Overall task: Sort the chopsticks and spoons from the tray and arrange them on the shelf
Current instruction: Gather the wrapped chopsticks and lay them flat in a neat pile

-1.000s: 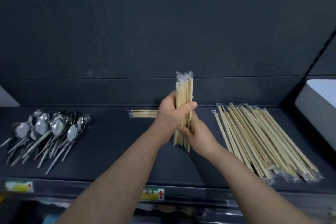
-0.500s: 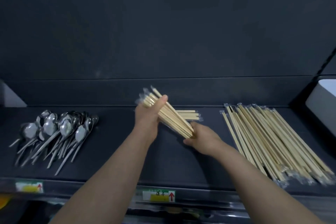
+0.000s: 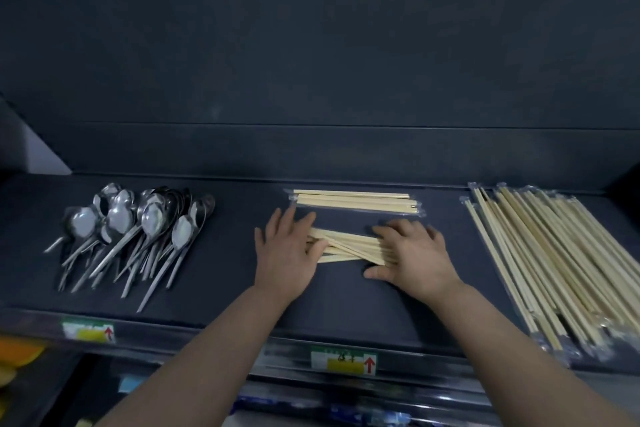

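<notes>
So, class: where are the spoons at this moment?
In the head view the spoons lie heaped on the shelf at its left end, apart from the left hand to their right.

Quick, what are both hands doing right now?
Left hand: open, flat against the chopstick bundle.
Right hand: open, pressing on the same bundle.

Middle chopsticks [image 3: 348, 247]: wrapped, splayed flat before me.
Rear chopsticks [image 3: 353, 202]: neat, crosswise.
Right chopsticks [image 3: 554, 263]: big fanned pile.
Spoons [image 3: 152, 222]: steel heap, my left.
</notes>
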Demonstrator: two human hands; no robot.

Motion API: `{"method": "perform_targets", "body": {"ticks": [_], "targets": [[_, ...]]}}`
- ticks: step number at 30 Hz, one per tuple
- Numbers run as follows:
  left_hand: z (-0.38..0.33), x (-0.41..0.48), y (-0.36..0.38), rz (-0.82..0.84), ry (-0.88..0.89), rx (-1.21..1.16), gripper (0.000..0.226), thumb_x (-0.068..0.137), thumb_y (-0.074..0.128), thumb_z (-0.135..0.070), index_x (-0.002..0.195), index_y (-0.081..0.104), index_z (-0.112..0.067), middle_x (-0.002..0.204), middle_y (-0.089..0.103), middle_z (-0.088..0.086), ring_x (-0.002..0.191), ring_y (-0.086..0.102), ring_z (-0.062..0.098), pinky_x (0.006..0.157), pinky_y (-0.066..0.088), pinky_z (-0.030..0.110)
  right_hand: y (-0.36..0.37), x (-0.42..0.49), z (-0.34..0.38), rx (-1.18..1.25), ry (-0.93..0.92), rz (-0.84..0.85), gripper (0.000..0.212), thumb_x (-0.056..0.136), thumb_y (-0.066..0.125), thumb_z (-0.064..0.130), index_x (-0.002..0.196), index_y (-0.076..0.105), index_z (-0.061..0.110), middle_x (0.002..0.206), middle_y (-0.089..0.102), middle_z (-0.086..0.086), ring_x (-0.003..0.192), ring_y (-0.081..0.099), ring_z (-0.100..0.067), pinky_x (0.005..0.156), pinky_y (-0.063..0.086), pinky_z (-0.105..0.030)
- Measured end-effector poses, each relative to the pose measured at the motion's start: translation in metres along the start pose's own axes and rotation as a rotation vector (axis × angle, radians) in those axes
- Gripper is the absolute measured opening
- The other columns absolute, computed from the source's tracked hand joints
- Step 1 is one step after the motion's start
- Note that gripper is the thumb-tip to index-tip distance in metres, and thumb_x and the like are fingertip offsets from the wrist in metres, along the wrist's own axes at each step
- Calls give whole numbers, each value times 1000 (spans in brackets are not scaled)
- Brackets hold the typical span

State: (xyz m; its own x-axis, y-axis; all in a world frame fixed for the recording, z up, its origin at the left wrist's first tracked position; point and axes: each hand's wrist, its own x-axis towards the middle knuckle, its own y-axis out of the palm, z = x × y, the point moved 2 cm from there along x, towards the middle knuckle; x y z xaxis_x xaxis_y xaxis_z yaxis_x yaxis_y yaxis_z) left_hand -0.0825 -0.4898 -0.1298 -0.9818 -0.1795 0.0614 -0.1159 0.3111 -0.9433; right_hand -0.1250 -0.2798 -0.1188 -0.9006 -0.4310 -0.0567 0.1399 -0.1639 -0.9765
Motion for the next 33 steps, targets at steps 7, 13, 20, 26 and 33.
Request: {"method": "perform_targets", "body": {"ticks": [7,13,20,26,33], "targets": [[-6,-2,6,39,168,151,47,97,46,-47,140,43,-29,138,46,-4,133,34,21,117,4,56,-3,-7,-4,1,32,-74,44,97,50,35,140,40,41,133,52,11,126,45,-14,112,18,-37],[-6,-3,4,-53,282,96,35,85,68,-38,112,53,-22,117,56,-5,114,49,18,117,14,50,0,-3,-6,57,-10,-18,41,89,60,28,127,47,32,123,56,8,118,50,-16,110,24,-34],[-13,11,3,23,307,196,39,99,50,-30,137,46,-26,126,53,-4,116,44,18,105,31,33,0,8,-3,-43,-17,-22,47,97,48,22,142,38,33,135,49,6,127,41,-18,114,15,-39],[-9,-1,13,123,290,213,61,98,26,-55,151,29,-24,155,32,-2,144,25,20,120,9,44,12,-8,0,-43,-8,86,71,98,33,54,154,0,26,161,-1,4,147,-9,-13,116,-11,-50],[-8,-13,19,177,152,250,61,98,18,-59,153,-1,-39,163,-5,-2,149,-12,27,114,-7,61,30,-27,4,-104,27,109,71,89,0,65,146,-24,30,153,-29,5,141,-30,-21,111,-16,-55]]}}
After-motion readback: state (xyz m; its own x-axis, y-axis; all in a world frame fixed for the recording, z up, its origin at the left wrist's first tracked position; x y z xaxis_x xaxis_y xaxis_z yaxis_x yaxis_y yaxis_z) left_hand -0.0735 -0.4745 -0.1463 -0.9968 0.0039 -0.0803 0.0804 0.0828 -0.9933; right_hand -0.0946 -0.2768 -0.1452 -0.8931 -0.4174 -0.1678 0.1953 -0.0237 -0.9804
